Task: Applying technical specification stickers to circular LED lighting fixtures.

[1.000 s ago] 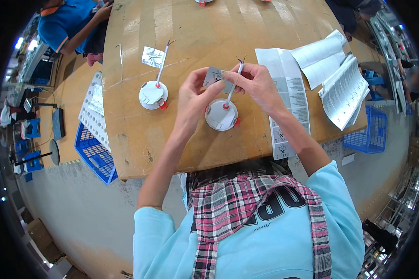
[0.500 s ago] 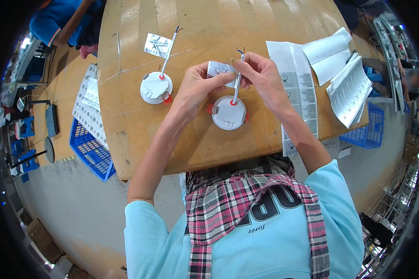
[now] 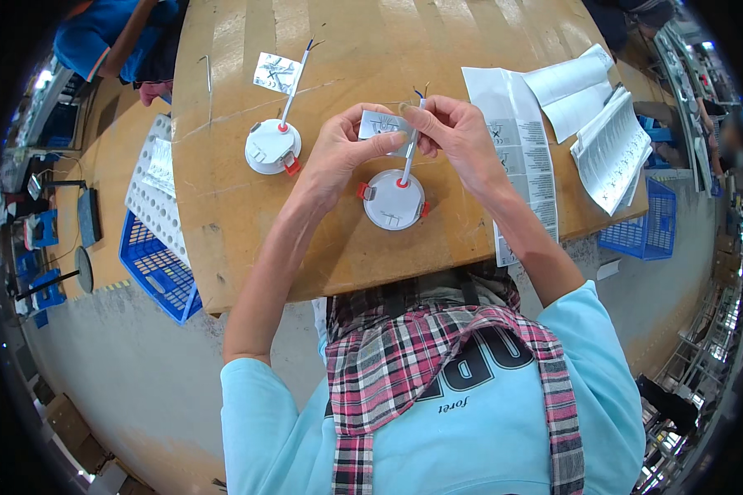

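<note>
A round white downlight (image 3: 394,210) with red-tipped spring clips lies on the table, its white cable (image 3: 409,157) rising to bare wire ends between my hands. My left hand (image 3: 344,153) pinches a small silvery-white label (image 3: 380,125) beside the cable. My right hand (image 3: 462,144) is closed around the upper part of the cable, thumb and forefinger at the label's edge. Whether the label sticks to the cable is hidden by my fingers. To the left lies a second downlight (image 3: 271,147); a label (image 3: 276,73) is attached like a flag to its cable.
Label sheets (image 3: 520,157) and a stack of printed sheets (image 3: 609,148) lie on the table's right side. A thin bent metal rod (image 3: 209,74) is at the far left. Blue crates (image 3: 161,276) stand by the table, one under a perforated white board (image 3: 153,206). A co-worker (image 3: 111,41) sits far left.
The downlight by my hands has shifted slightly left with its cable, and my hands moved slightly left too. Both hands keep their pinch; the whole view has shifted a little.
</note>
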{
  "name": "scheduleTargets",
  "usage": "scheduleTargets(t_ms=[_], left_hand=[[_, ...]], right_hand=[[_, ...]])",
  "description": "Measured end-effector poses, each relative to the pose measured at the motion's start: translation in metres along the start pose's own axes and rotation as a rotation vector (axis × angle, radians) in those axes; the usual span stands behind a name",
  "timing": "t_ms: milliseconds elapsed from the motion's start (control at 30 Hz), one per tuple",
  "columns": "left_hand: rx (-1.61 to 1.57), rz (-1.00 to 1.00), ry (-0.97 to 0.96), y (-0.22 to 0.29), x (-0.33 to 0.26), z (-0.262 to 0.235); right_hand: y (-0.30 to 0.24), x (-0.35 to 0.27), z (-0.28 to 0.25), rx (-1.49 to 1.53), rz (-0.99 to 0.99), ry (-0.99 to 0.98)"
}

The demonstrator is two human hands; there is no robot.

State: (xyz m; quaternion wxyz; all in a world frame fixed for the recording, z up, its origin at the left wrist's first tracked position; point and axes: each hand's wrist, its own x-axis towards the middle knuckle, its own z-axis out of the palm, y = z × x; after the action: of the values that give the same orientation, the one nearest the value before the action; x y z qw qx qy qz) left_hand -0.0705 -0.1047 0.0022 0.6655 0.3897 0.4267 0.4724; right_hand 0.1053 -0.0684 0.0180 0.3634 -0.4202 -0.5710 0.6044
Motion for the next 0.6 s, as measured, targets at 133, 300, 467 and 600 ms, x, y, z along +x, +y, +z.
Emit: scheduleTargets(t_ms=[133, 300, 467, 600], left_hand=[[-0.012, 0.003, -0.001, -0.001, 0.002, 0.002], [-0.045, 0.003, -0.063, -0.005, 0.002, -0.006], [-0.149, 0.0, -0.094, -0.011, 0.003, -0.01], [-0.189, -0.022, -0.009, -0.009, 0.007, -0.012]], right_hand=[[-0.002, 0.0, -0.001, -0.034, -0.015, 0.003], [-0.004, -0.003, -0.001, 0.005, -0.01, -0.06], [-0.001, -0.003, -0.004, 0.033, 0.003, -0.039], [0.003, -0.001, -0.01, 0.043, -0.002, 0.02]])
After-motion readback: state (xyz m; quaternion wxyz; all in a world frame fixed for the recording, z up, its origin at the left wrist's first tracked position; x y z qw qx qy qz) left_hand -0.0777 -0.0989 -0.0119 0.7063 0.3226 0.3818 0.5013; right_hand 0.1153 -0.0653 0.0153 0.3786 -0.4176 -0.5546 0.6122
